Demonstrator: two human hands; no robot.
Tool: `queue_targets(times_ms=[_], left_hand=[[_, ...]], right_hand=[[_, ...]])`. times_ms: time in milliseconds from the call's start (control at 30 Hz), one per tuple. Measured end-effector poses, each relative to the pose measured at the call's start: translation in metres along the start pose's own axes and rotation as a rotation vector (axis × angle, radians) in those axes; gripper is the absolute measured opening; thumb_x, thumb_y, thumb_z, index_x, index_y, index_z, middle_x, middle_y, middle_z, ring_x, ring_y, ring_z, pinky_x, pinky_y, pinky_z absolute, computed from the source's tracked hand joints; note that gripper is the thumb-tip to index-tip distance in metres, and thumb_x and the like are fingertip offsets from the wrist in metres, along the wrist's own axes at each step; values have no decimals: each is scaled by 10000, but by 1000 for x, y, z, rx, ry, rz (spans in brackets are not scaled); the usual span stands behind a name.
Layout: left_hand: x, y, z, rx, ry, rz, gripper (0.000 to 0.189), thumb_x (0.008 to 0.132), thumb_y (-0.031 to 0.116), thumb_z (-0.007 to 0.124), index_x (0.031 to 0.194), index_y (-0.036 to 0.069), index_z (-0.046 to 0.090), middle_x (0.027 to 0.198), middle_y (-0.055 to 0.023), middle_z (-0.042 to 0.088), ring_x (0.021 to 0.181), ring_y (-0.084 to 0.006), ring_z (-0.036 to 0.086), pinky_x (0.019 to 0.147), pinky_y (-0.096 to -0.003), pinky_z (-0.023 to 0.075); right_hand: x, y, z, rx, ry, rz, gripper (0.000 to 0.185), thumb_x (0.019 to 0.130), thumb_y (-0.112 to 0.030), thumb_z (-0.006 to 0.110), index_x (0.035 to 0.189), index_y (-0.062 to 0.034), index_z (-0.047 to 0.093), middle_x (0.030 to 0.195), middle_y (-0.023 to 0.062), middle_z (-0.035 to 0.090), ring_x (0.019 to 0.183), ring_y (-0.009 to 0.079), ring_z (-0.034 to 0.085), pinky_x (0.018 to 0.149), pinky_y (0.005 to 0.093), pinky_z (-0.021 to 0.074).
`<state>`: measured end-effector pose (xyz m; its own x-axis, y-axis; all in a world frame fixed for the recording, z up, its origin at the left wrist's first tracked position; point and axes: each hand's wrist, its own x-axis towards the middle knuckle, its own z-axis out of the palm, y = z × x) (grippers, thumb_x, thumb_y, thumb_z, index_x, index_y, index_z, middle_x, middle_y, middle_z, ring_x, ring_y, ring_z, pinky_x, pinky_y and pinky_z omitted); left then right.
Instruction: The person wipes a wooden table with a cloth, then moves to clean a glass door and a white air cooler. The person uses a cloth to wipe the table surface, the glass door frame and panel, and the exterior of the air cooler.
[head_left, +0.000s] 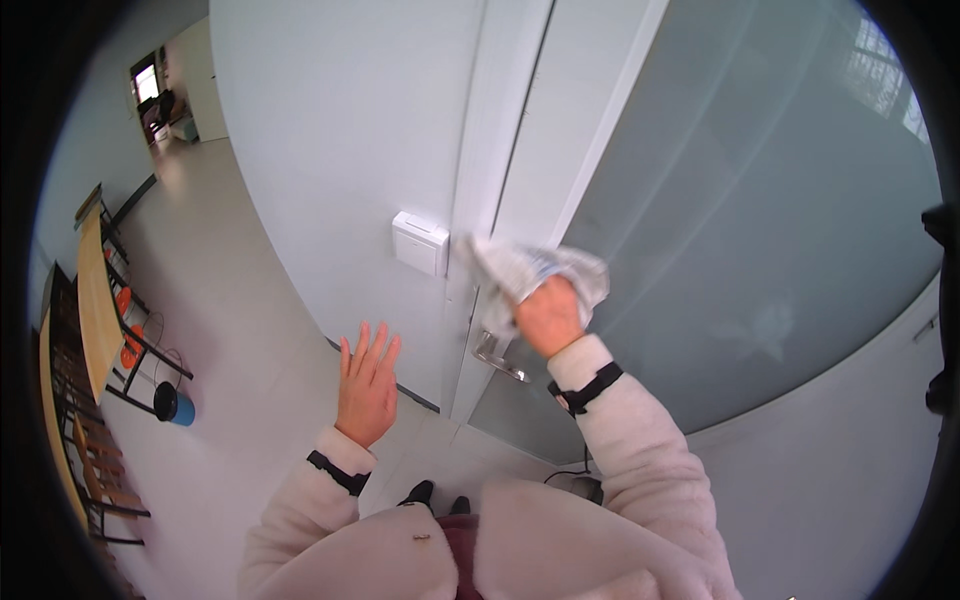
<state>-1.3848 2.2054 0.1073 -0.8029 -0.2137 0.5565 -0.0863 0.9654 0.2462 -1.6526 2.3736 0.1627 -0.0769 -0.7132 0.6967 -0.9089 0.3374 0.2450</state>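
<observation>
My right hand (551, 315) grips a crumpled whitish cloth (517, 266), blurred at its left end. The cloth lies over the white door frame (480, 180), just above a metal lever handle (501, 360); whether it presses on the surface cannot be told. Left of the cloth, a white switch box (420, 244) is fixed to the pale wall (345, 150). My left hand (367, 390) is held up with nothing in it, fingers spread, below and left of the switch box. A frosted glass panel (720, 225) fills the right side.
Along the far left stand wood-topped tables (96, 300) with black legs, orange stool seats (131, 345) and wooden chairs (94, 457). A blue bin (176, 405) is on the floor by a table leg. Near my feet lies a dark object (589, 489) with a cable.
</observation>
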Motion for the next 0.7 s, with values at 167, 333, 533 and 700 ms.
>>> queue_targets(times_ms=[167, 333, 533, 700], left_hand=[[-7, 21, 0, -20, 5, 27, 590, 890, -20, 563, 1474, 26, 494, 1556, -172, 443, 1492, -385, 346, 1211, -630, 206], [-8, 42, -5, -49, -82, 50, 583, 891, 19, 606, 1466, 28, 503, 1526, -169, 479, 1464, -366, 393, 1207, -590, 261], [3, 75, -6, -213, -26, 54, 582, 888, 45, 652, 1453, 21, 518, 1528, -165, 479, 1461, -367, 401, 1197, -545, 311], [18, 93, -2, -194, -36, 105, 593, 889, 54, 657, 1463, 27, 509, 1525, -160, 483, 1459, -357, 405, 1197, -546, 312]], right_hand=[[21, -12, 6, -1, 84, 8, 428, 785, -103, 636, 1206, -97, 716, 1220, 45, 666, 1053, 231, 632, 920, 378, 546], [-23, -39, 7, -45, -498, -246, 425, 807, -135, 631, 1208, -24, 711, 1224, 59, 668, 1132, 225, 620, 947, 334, 537], [31, 8, -58, -35, 49, -23, 497, 808, -131, 617, 1296, -55, 666, 1139, 82, 673, 1055, 251, 617, 993, 358, 500], [9, -14, -33, -23, -34, -230, 467, 800, -117, 631, 1259, -46, 683, 1310, 64, 647, 1073, 257, 619, 937, 347, 499]])
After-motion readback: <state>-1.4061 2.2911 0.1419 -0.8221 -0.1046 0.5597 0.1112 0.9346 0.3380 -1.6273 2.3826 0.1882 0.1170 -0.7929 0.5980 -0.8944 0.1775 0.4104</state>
